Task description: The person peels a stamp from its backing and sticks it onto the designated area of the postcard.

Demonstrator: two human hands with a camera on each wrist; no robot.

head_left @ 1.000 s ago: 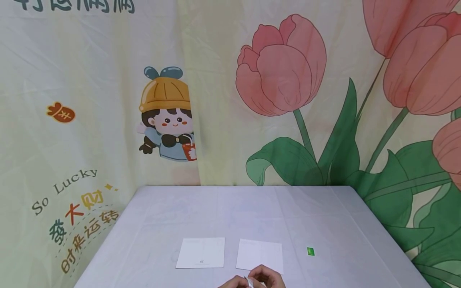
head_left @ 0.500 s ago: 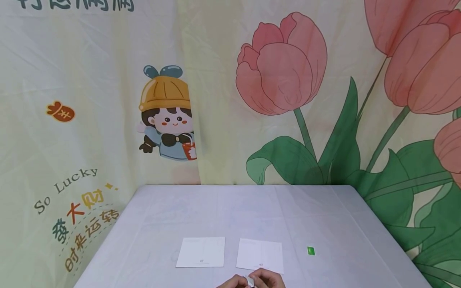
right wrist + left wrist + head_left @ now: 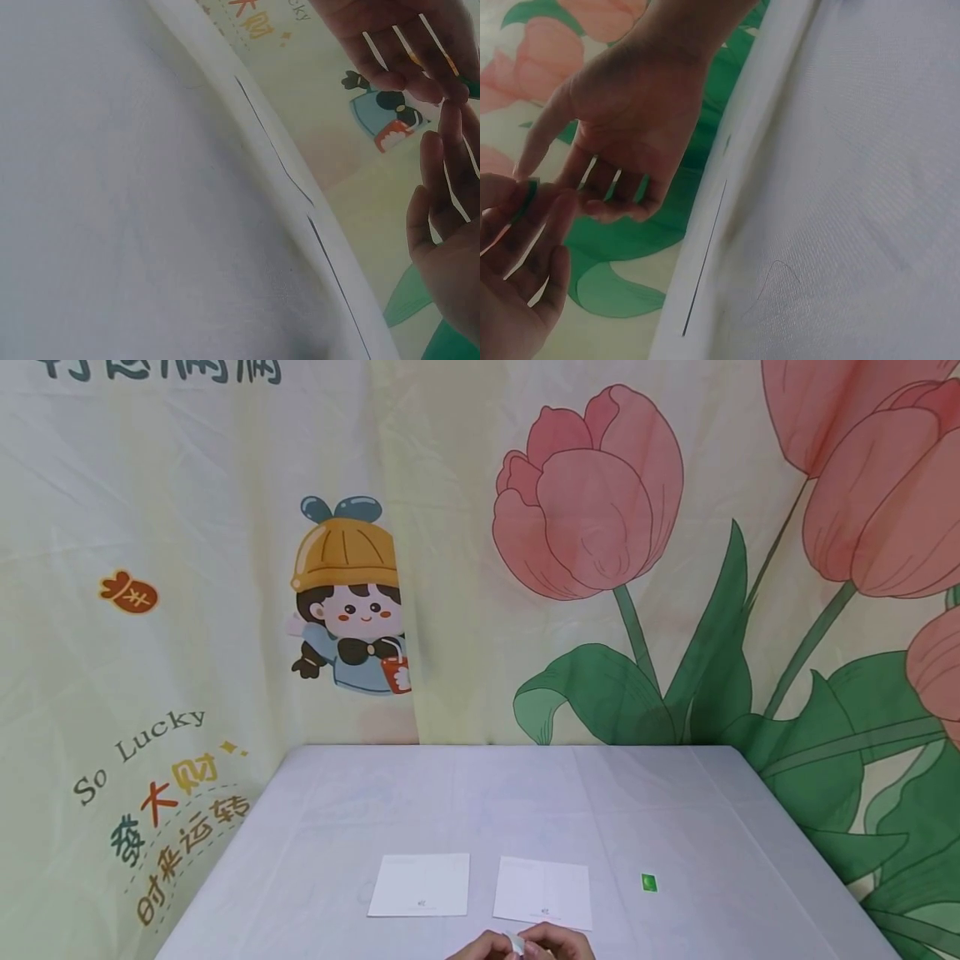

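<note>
At the bottom edge of the head view, my left hand [image 3: 483,946] and my right hand [image 3: 557,941] meet fingertip to fingertip. Between them they pinch a small sticker [image 3: 516,942], whitish on the side seen there. In the left wrist view the sticker [image 3: 528,199] shows a green edge between thumbs and forefingers, and the other fingers of both hands are loosely bent. Just beyond the hands lies a white card [image 3: 543,893] with small print on its lower edge. A similar white card [image 3: 418,885] lies to its left. Farther right is a small green sticker [image 3: 649,882], flat on the cloth.
A white cloth covers the table [image 3: 480,802]. Behind it hangs a printed curtain [image 3: 450,568] with tulips and a cartoon figure. The wrist views show the table's cloth-covered edge and a loose thread [image 3: 780,266].
My right hand has shifted slightly down, uncovering the print on the right card. The pinched sticker has turned a little between the fingertips. The cards and the green sticker stay put.
</note>
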